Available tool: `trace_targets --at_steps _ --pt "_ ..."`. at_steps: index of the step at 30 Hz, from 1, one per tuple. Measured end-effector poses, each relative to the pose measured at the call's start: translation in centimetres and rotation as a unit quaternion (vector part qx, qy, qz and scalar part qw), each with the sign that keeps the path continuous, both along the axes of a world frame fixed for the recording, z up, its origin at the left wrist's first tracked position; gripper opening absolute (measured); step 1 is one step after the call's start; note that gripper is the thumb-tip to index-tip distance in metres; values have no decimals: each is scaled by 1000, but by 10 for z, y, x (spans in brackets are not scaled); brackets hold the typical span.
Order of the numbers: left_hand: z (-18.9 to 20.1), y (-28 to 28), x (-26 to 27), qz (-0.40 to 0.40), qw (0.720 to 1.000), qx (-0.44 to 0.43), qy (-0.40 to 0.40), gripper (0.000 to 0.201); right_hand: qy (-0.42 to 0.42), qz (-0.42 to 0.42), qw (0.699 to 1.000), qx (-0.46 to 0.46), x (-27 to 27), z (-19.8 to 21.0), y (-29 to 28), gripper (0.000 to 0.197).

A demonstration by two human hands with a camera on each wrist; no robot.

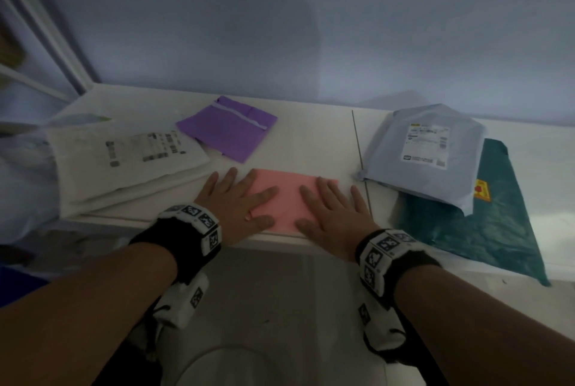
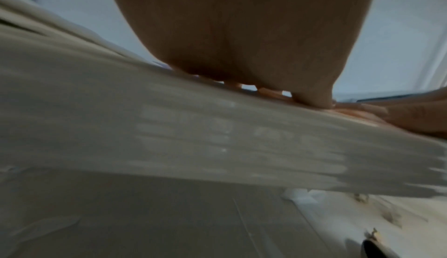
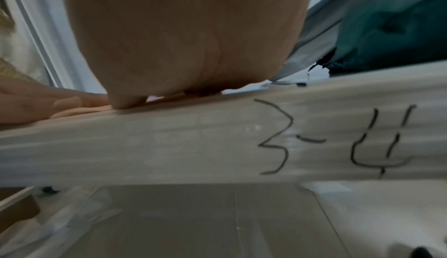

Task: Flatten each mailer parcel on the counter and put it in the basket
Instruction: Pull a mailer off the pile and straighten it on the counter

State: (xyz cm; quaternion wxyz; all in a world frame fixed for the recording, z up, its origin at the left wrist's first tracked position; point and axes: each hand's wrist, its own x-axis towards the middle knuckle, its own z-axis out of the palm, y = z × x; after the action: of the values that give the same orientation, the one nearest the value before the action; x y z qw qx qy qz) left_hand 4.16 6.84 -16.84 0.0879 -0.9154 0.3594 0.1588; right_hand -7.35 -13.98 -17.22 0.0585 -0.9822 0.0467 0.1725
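Note:
A pink mailer [image 1: 287,198] lies flat at the front edge of the white counter [image 1: 314,139]. My left hand [image 1: 238,203] presses on its left part with straight, spread fingers. On its right part my right hand [image 1: 331,214] lies flat in the same way. Both wrist views look from below the counter edge: the left palm [image 2: 241,32] and the right palm [image 3: 188,32] rest on the counter top, each with the other hand's fingers beside it. A purple mailer [image 1: 228,130] lies behind the pink one. No basket is plainly in view.
A white labelled mailer [image 1: 130,155] sits on a stack at the left. At the right a grey labelled parcel [image 1: 426,155] lies on a dark green mailer [image 1: 485,211]. The counter's front face [image 3: 314,137] bears handwritten marks. A wall rises behind the counter.

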Motion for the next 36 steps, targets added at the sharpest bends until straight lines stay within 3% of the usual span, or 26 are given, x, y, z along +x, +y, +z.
trace_targets --at_steps 7,11,15,17,20,23,26,30,33,36 --pt "5 -2 7 -18 1000 18 -4 76 41 -11 999 -2 10 6 -3 78" --pt "7 -6 5 7 1000 12 17 77 43 -49 996 54 12 16 2 80" --pt "22 -14 5 52 996 -69 27 78 -87 -151 982 68 21 42 4 68" --pt "26 -14 3 99 990 -97 6 74 -91 -231 966 66 22 50 2 59" --pt "31 -16 -3 157 985 -72 -15 73 -46 -319 930 175 22 59 0 45" --pt "33 -21 -3 173 983 -54 -11 74 -20 -314 922 227 23 63 -2 24" --pt "36 -23 -6 180 982 -54 -3 70 1 -352 884 308 24 58 -2 34" --pt "38 -22 -5 209 975 -73 22 76 -48 -317 897 303 28 59 -2 18" --pt "43 -16 -1 246 958 -131 76 90 -85 -307 885 339 28 64 -6 13" --pt "53 -6 3 275 911 -258 167 82 -123 -303 860 393 23 77 -8 11"
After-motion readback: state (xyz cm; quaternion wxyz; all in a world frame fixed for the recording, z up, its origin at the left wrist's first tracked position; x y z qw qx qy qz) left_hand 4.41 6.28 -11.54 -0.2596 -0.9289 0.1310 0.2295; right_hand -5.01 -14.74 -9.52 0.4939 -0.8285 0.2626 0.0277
